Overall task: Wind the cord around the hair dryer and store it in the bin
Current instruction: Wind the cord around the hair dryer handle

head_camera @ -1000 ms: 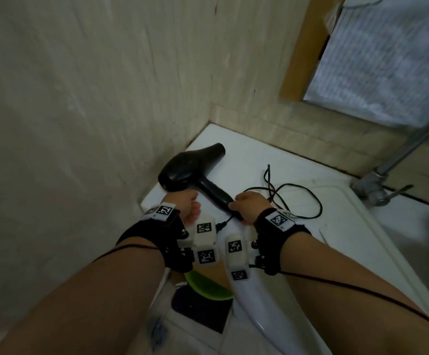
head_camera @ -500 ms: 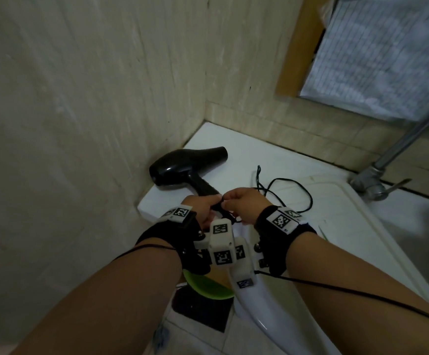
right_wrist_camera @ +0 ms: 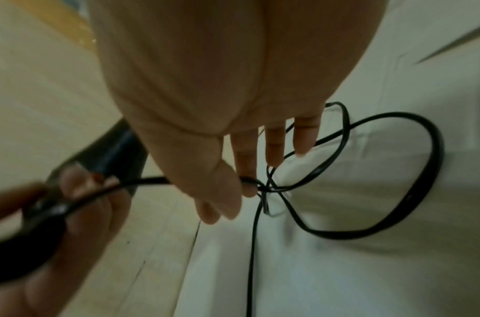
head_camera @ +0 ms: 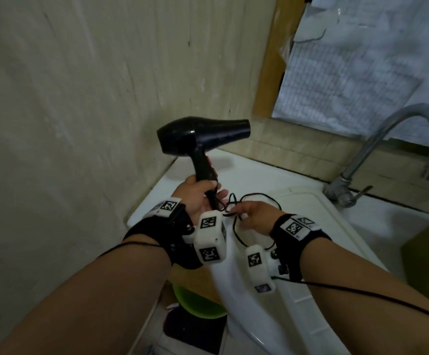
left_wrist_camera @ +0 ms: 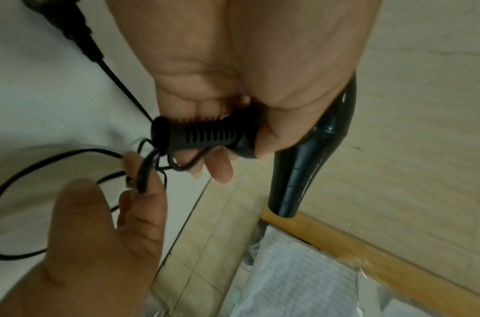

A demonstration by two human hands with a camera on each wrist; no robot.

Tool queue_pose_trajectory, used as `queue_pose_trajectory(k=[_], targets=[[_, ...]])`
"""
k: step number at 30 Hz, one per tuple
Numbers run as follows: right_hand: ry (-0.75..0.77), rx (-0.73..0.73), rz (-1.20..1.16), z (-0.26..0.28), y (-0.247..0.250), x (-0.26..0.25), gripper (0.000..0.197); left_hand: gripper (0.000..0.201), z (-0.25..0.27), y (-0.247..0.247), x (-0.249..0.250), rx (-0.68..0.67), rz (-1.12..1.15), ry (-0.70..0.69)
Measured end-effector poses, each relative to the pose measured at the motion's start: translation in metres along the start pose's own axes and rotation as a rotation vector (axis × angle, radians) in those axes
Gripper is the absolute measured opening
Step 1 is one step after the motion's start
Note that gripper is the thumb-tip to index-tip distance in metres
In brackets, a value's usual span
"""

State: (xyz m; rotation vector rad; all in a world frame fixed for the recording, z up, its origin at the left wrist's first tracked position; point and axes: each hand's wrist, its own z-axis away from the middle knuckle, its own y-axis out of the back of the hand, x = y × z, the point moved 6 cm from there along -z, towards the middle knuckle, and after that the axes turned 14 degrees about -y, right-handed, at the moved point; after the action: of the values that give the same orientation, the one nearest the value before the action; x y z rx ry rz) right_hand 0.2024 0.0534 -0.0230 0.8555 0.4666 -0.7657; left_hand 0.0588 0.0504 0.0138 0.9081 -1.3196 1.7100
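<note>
The left hand point(head_camera: 198, 194) grips the hair dryer point(head_camera: 203, 139) by its handle, now lifted off the table point(head_camera: 297, 201) where it lay a second ago. The right hand point(head_camera: 255, 215) pinches the cord point(head_camera: 262, 196) just beside the handle's base. Winding is only starting; next, loop the slack round the handle

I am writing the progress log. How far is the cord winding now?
Done: the left hand grips the hair dryer by its handle, lifted off the counter. In hand: the right hand pinches the cord near the handle. Left: no turns wound; no storage bin identifiable.
</note>
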Motion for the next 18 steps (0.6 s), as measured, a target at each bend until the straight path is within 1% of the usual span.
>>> queue_pose_trajectory(k=[1, 3, 4, 6, 8, 10, 12, 14, 16, 17, 18], targets=[[0.008, 0.046, 0.036, 0.002, 0.001, 0.000, 0.033, 0.024, 0.002, -0.005, 0.004, -0.026, 0.012, -0.012], [0.042, 0.246, 0.035, 0.007, 0.011, -0.004, 0.014, 0.020, 0.006, -0.011, 0.011, -0.056, 0.013, -0.031], [0.061, 0.355, -0.008, 0.011, 0.019, -0.006, 0.012, 0.017, 0.007, -0.013, 0.014, -0.061, 0.011, -0.042], [0.087, 0.548, -0.072, 0.021, 0.037, -0.011, 0.017, 0.013, 0.008, -0.013, 0.019, -0.070, 0.010, -0.047], [0.070, 0.685, 0.005, 0.035, 0.052, -0.013, 0.014, 0.013, 0.013, -0.014, 0.023, -0.100, -0.009, -0.041], [0.058, 0.761, 0.172, 0.045, 0.061, -0.017, 0.015, 0.013, 0.018, -0.017, 0.025, -0.122, -0.024, -0.041], [0.075, 0.826, 0.240, 0.057, 0.070, -0.020, 0.015, 0.010, 0.026, -0.023, 0.031, -0.146, -0.053, -0.063], [0.079, 0.887, 0.237, 0.066, 0.080, -0.021, 0.016, 0.007, 0.030, -0.030, 0.038, -0.188, -0.097, -0.100], [0.072, 0.926, 0.215, 0.075, 0.091, -0.020, 0.018, 0.016, 0.034, -0.037, 0.046, -0.229, -0.131, -0.141], [0.078, 0.925, 0.184, 0.079, 0.097, -0.020, 0.018, 0.019, 0.037, -0.042, 0.050, -0.247, -0.144, -0.165], [0.094, 0.895, 0.108, 0.082, 0.102, -0.021, 0.016, 0.019, 0.040, -0.046, 0.053, -0.263, -0.147, -0.186]])
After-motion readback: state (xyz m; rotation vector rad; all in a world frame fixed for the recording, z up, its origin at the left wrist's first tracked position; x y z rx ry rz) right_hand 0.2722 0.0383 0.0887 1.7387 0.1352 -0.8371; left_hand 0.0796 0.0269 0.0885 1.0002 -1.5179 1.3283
